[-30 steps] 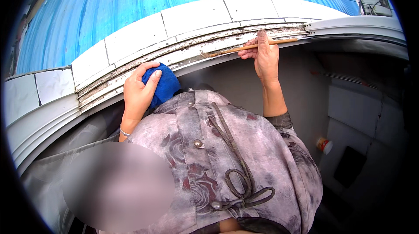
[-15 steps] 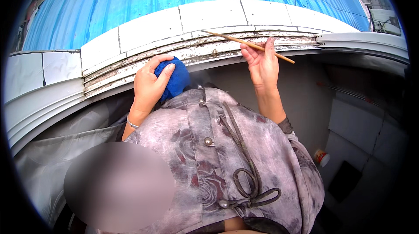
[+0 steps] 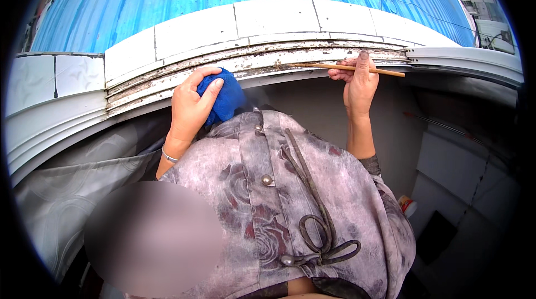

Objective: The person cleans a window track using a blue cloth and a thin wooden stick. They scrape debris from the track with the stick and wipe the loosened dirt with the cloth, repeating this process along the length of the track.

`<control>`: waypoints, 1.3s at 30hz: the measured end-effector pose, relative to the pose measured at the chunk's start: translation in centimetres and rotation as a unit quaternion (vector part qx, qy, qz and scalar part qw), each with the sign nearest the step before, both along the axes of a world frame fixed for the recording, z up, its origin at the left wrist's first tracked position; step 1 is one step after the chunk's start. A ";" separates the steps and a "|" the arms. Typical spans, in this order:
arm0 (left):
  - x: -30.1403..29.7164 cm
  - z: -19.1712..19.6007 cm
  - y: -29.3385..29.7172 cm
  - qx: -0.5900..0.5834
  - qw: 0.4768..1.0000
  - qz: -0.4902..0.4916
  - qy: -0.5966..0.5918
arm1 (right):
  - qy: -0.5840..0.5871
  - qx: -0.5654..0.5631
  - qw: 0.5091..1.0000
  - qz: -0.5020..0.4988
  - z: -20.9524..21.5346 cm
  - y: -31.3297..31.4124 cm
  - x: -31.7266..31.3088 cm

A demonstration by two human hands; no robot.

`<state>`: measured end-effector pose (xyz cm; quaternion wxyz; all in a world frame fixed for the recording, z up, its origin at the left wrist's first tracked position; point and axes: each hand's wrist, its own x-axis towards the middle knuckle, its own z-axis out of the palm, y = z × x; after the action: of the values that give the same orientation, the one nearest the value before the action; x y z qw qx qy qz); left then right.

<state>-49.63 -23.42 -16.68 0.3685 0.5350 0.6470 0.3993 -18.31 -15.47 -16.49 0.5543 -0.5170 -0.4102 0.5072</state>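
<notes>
Stick (image 3: 346, 68) lowered flat along track (image 3: 268, 61) edge.

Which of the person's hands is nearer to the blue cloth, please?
Left. The left hand grips the blue cloth against the dirty window track. The right hand is apart from it, further right, holding a thin wooden stick.

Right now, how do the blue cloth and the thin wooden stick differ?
The blue cloth is soft and bunched up; the wooden stick is thin, straight and rigid. The left hand wraps over the cloth, while the right hand pinches the stick, which lies along the dirty window track. Both are near that track.
</notes>
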 end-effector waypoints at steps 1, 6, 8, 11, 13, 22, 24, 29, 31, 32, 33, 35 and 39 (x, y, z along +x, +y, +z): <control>0.0 0.1 0.1 -0.007 1.000 0.000 0.002 | 0.024 -0.015 1.000 0.007 -0.5 -0.3 -1.2; -0.3 -0.1 -0.1 -0.001 1.000 0.007 0.004 | -0.002 -0.011 0.999 -0.035 -0.1 0.3 3.4; -0.1 0.0 0.1 -0.004 1.000 0.005 0.008 | -0.011 0.002 0.999 -0.047 0.0 0.0 4.1; 0.0 -0.1 0.3 -0.014 1.000 0.000 0.004 | 0.052 -0.027 0.998 -0.020 -1.8 -1.2 0.0; -0.1 -0.3 0.2 -0.019 1.000 0.000 -0.004 | 0.060 -0.040 0.997 -0.003 -1.7 -0.9 -0.9; -0.1 -0.2 0.2 -0.016 1.000 0.003 -0.007 | -0.009 -0.090 0.996 -0.015 -0.3 1.4 3.0; -0.1 -0.2 0.4 -0.013 1.000 -0.005 -0.002 | 0.065 -0.116 0.990 0.037 -0.7 0.8 0.0; -0.2 -0.1 0.2 -0.018 1.000 0.009 -0.006 | -0.011 -0.082 0.996 0.038 0.5 0.8 1.3; -0.2 0.3 0.2 -0.030 1.000 0.005 0.006 | 0.024 -0.103 0.993 0.045 0.3 -0.3 -0.7; -0.2 0.1 0.3 -0.026 1.000 0.003 0.000 | 0.040 -0.112 0.992 0.038 -0.2 -0.9 -1.9; -0.1 -0.1 0.4 -0.021 1.000 0.001 -0.007 | 0.089 -0.104 0.989 0.050 -0.8 -1.5 -3.1; -0.2 0.0 0.3 -0.022 0.999 0.006 -0.025 | 0.148 -0.128 0.980 0.033 -1.3 -2.0 -4.3; -0.2 0.0 -0.1 -0.012 1.000 0.011 -0.016 | 0.224 -0.122 0.966 -0.052 -1.4 -1.2 -3.1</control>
<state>-49.87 -23.55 -16.63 0.3811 0.5163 0.6518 0.4042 -21.37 -16.71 -17.91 0.5902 -0.4747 -0.1835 0.6266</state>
